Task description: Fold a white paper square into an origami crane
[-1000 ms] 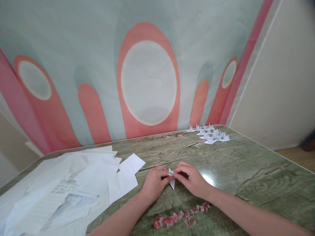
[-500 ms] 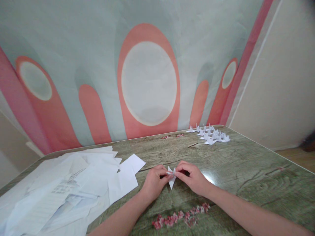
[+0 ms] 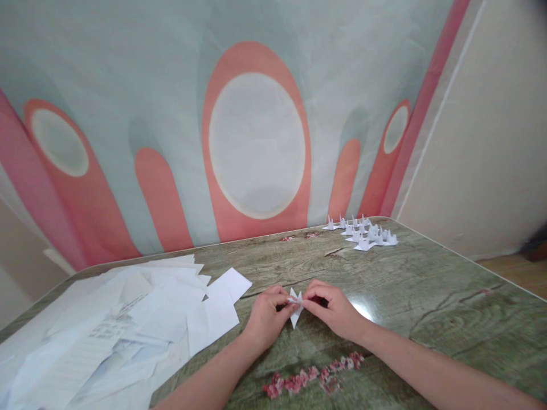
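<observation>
A small white folded paper crane (image 3: 294, 319) is pinched between both hands above the wood-grain table. My left hand (image 3: 268, 316) grips its left side between thumb and fingers. From the right, my right hand (image 3: 329, 304) pinches the other side with thumb and forefinger. Pointed paper tips stick out above and below the fingertips; the middle of the folds is partly hidden by the fingers. Several finished-looking white paper cranes (image 3: 363, 244) stand grouped at the table's far right corner.
A spread heap of white paper sheets (image 3: 166, 310), some printed, covers the table's left side. Pink blossoms (image 3: 314, 376) lie flat on the table (image 3: 427, 307) in front of me, apparently a printed pattern. A patterned backdrop (image 3: 256, 142) rises behind the far edge.
Both hands keep their pinch on the paper crane and have shifted hardly at all. The whole view has moved very slightly.
</observation>
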A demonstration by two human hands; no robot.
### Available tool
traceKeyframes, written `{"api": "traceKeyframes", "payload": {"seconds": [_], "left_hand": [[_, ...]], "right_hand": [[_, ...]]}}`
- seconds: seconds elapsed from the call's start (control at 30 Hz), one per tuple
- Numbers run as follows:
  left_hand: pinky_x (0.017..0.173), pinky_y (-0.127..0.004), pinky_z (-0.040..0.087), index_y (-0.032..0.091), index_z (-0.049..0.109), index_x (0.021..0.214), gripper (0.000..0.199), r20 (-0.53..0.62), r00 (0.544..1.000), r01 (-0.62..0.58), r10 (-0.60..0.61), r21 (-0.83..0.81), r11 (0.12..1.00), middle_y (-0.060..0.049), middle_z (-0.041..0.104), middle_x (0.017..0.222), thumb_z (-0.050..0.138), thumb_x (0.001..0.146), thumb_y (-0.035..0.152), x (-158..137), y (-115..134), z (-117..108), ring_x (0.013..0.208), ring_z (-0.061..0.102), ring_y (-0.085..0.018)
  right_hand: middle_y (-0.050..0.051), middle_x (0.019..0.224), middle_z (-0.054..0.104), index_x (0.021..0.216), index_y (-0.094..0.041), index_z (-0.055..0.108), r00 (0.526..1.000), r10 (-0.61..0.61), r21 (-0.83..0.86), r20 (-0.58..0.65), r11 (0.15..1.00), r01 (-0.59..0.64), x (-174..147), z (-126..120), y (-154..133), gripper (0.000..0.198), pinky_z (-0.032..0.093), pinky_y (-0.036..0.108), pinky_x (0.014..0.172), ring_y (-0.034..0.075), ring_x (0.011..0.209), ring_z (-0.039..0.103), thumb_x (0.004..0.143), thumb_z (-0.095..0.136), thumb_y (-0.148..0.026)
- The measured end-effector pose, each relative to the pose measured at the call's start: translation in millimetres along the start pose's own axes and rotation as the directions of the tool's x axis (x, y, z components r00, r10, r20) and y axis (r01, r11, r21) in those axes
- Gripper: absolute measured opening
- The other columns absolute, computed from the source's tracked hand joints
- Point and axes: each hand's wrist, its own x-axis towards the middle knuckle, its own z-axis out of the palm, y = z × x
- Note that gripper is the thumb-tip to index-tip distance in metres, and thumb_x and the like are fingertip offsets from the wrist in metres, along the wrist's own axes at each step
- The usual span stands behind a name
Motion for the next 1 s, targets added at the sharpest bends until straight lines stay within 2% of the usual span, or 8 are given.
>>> {"api": "traceKeyframes", "payload": {"seconds": [0.3, 0.5, 0.63, 1.0], "left_hand": [[0.068, -0.024, 0.039, 0.02, 0.069, 0.073, 0.013, -0.035, 0.999, -0.027, 0.029, 0.04, 0.999, -0.001, 0.059, 0.073, 0.058, 0.08, 0.022, -0.8, -0.9, 0.1, 0.074, 0.055, -0.015], [0.069, -0.025, 0.038, 0.02, 0.067, 0.071, 0.013, -0.05, 0.998, -0.034, 0.039, 0.092, 0.995, -0.001, 0.06, 0.073, 0.058, 0.08, 0.024, -1.5, -1.7, 2.6, 0.074, 0.055, -0.015], [0.069, -0.025, 0.039, 0.019, 0.066, 0.07, 0.015, -0.07, 0.997, -0.022, 0.027, 0.074, 0.997, -0.001, 0.06, 0.073, 0.058, 0.081, 0.025, -2.2, -1.0, 4.1, 0.074, 0.055, -0.015], [0.071, -0.025, 0.041, 0.019, 0.067, 0.073, 0.012, -0.074, 0.997, -0.018, 0.022, 0.058, 0.998, -0.002, 0.061, 0.074, 0.058, 0.079, 0.026, -1.9, 0.4, 2.9, 0.076, 0.057, -0.017]], "right_hand": [[0.0, 0.074, 0.051, 0.078, -0.017, 0.062, 0.999, 0.045, -0.016, 0.011, 0.999, -0.044, -1.2, 3.4, 3.0, 0.009, 0.039, 0.023, 0.059, 0.012, 0.065, 0.05, 0.079, 0.06, -0.026], [0.0, 0.071, 0.051, 0.075, -0.018, 0.065, 0.999, 0.029, -0.07, 0.023, 0.997, -0.027, -2.1, 3.4, -0.1, 0.015, 0.038, 0.024, 0.059, 0.012, 0.065, 0.051, 0.082, 0.057, -0.028], [0.0, 0.072, 0.051, 0.078, -0.019, 0.066, 0.999, 0.003, -0.092, 0.037, 0.996, 0.001, -3.9, 3.3, -0.8, 0.012, 0.039, 0.024, 0.06, 0.012, 0.066, 0.051, 0.082, 0.056, -0.024], [0.0, 0.068, 0.052, 0.074, -0.019, 0.066, 1.0, -0.01, -0.128, -0.025, 0.992, 0.006, -5.3, 4.5, -1.0, 0.014, 0.038, 0.024, 0.059, 0.012, 0.064, 0.051, 0.081, 0.056, -0.023]]}}
